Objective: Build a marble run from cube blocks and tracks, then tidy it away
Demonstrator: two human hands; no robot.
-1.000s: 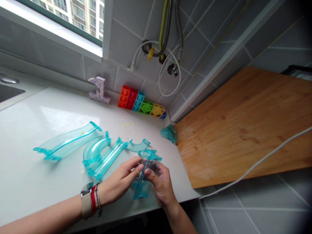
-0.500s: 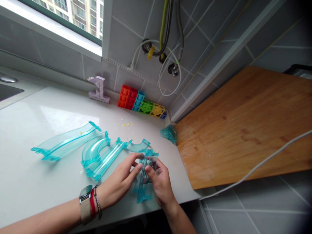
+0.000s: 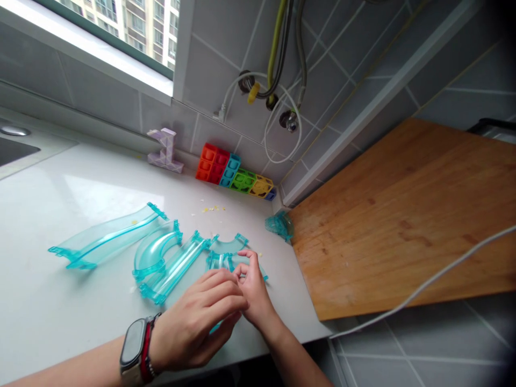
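Note:
My left hand, with a watch on its wrist, is turned palm down over a clear teal track piece; a bit of teal shows below its fingers, and its grip is hidden. My right hand is beside it, index finger bent, near the same piece; what its fingertips hold is too hidden to tell. To the left on the counter lie a long wavy teal piece, a curved one and a straight one. A small arc piece lies beyond my hands.
On the white counter, a purple block figure and a row of coloured pop blocks stand along the wall. A teal bundle touches a wooden board at the right. A white cable crosses the board.
The teal piece held upright between both hands is now mostly covered. My left hand has rolled palm down over it, and my right index finger has lifted.

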